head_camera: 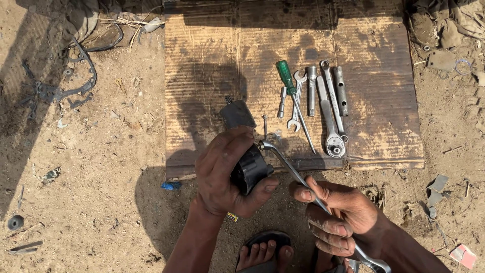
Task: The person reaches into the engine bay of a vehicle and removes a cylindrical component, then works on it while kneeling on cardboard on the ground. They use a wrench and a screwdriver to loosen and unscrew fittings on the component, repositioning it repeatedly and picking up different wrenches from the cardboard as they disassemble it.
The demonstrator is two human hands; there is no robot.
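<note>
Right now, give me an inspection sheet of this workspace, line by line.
Surface: stained corrugated cardboard sheet lying on sandy ground.
Job's things: dark cylindrical metal part; long ring spanner, its head at the part.
Clutter: green-handled screwdriver, ratchet handle, open-ended spanner, sockets and extension bars, all on the cardboard.
Grippers: left hand wrapped round the part; right hand closed on the spanner shaft.
Cables: dark hose or cable at upper left; which, cannot tell.
Surroundings: black gasket-like scrap, cloth heap, sandalled foot.
</note>
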